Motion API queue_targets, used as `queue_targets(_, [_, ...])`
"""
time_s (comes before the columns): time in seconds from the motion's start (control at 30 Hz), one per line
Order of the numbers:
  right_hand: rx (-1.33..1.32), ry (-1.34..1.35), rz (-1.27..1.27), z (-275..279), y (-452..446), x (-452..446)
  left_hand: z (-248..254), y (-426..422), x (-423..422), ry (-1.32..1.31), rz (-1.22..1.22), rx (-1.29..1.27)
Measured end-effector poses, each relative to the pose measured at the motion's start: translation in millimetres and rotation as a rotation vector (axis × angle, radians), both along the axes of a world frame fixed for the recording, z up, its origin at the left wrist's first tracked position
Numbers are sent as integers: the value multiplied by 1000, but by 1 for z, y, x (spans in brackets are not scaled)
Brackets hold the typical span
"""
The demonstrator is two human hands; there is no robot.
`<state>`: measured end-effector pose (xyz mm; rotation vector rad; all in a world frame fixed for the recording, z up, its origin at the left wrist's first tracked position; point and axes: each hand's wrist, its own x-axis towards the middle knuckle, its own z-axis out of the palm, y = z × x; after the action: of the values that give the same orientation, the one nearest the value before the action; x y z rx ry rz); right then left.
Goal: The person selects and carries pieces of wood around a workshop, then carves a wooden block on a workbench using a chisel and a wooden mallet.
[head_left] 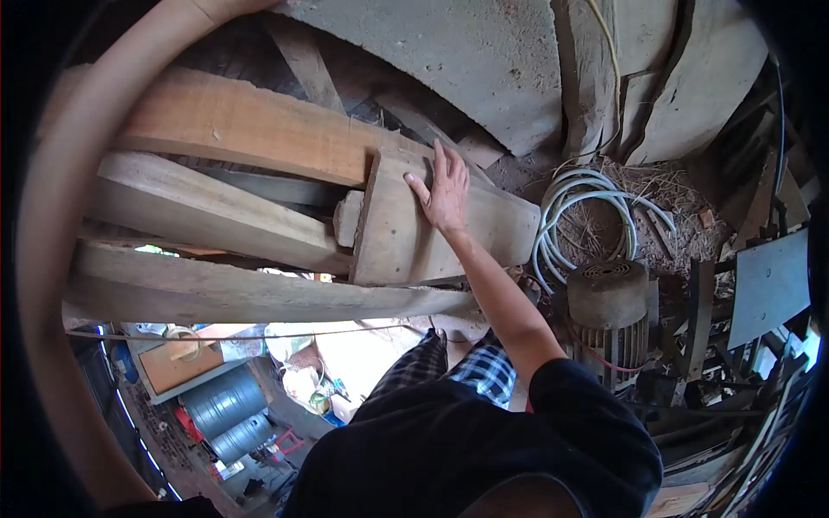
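My right hand point(446, 197) lies on a wide, weathered wooden board point(501, 226), its fingers stretched out and the thumb apart. Small dark holes dot the board, which rests across the ends of several long beams. One of these is an orange-brown beam point(233, 121) at the upper left; below it are a paler beam point(207, 203) and a curved lower beam point(259, 289). A small wood block point(348, 217) sits against the board's left edge. My left arm rises along the left side of the view, and its hand is cut off by the top edge.
A coiled pale hose point(544, 226) lies right of the board, beside a dusty electric motor point(608, 293). Large slabs point(449, 60) lean at the top. A metal plate point(768, 289) stands at the right. Far below, between beams and legs, are blue drums point(223, 401) and a tabletop point(177, 367).
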<state>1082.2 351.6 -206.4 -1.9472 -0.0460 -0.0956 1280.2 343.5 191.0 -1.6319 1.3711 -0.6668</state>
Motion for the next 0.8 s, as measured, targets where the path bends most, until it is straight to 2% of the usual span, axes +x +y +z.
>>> queue_targets(0.1, [139,114,-56,14,-3,-14,1,1,-2,18,-5,-27])
queue_targets(0.17, [194,99,-90,26,-6,-30,4,-2,-3,49,1,-13])
queue_targets(0.23, [259,73,83,16,-4,-46,6,-6,-6,83,35,-5])
queue_targets(0.3, [303,91,117,21,-17,-53,3,-7,-7,61,40,-29])
queue_targets(0.37, [419,193,-1,9,-34,-48,5,-8,-6,108,45,-49])
queue_targets(0.5, [255,33,-616,-20,-117,-2,7,-4,-5,167,142,-45])
queue_targets(0.57, [247,-45,-834,-43,-171,33,8,-5,-6,163,137,-38])
queue_targets(0.63, [307,94,-938,-80,-222,68,8,-6,-6,171,169,-36])
queue_targets(0.67, [503,194,-884,-100,-249,88,7,-7,-7,170,162,-39])
queue_targets(0.73, [1016,116,-886,-127,-283,129,7,-9,-8,159,178,-46])
queue_targets(0.8, [1407,260,-902,-132,-313,164,8,-11,-9,160,192,-37])
